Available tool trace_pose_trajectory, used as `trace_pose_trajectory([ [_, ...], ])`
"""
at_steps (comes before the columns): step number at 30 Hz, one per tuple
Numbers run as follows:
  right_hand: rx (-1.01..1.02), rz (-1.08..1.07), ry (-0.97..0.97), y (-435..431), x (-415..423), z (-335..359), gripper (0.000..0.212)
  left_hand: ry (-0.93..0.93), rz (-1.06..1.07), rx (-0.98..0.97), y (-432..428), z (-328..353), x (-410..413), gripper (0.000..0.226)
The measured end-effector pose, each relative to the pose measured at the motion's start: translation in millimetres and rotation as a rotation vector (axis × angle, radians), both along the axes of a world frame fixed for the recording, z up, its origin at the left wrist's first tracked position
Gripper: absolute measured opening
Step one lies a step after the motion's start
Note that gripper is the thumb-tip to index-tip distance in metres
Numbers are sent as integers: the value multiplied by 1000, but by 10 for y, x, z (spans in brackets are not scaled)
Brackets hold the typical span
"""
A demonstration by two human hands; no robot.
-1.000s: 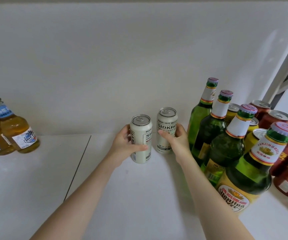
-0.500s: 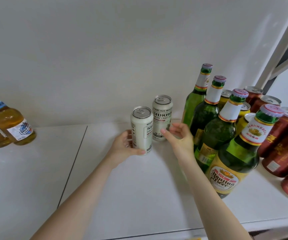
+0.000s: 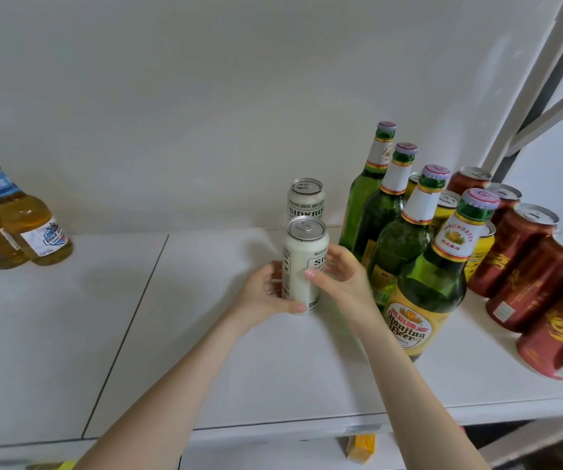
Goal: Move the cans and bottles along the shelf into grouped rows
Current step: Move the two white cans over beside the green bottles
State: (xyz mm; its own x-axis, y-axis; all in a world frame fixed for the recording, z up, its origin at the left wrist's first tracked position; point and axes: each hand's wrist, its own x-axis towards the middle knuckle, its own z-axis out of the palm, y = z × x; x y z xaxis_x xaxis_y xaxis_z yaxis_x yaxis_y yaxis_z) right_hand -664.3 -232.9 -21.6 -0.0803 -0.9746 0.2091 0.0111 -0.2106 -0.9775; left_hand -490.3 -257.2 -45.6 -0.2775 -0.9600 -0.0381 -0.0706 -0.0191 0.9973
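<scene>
White shelf (image 3: 205,351), seen from above, white wall behind.

Change over the last second: the two white cans stood side by side, one in each hand. They now stand in file, the front white can (image 3: 302,266) directly ahead of the rear white can (image 3: 306,201), so close that a gap cannot be told. The right hand (image 3: 348,279) has left the rear can and come across to the front one. The left hand (image 3: 263,300) has kept its can throughout.

Count, big to small:
- green bottles (image 3: 405,239): four, upright, in a file running from the wall toward the shelf's front edge, just right of the white cans.
- amber bottles (image 3: 29,225): two sure at far left, well apart from the rest; more may be cut by the frame edge.
- red cans (image 3: 517,252): at least five at far right, the nearest cropped.
- white cans: two.
- yellow cans (image 3: 447,208): three showing between the green bottles and the red cans, mostly hidden.

Hands on the front white can, which stands upright on the shelf near mid-depth: the left hand grips it low from the left, thumb (image 3: 293,307) across the base of its face. The right hand cups its right side, thumb tip (image 3: 314,275) on the label at mid-height, fingers curled behind. Rear can stands free near the wall.
</scene>
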Motion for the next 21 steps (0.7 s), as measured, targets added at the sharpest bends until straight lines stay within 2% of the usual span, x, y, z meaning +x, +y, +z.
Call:
trace_pose_trajectory([
  [9,-1,-65,-48,-3,1,-19,60,23,14,-13,-18,27,-181,75],
  [14,14,-96,-63,-168,18,-38,42,-10,57,-21,-164,20,-170,60],
  [21,30,-155,-77,-374,34,-76,51,-4,78,-43,-341,-8,-180,62],
])
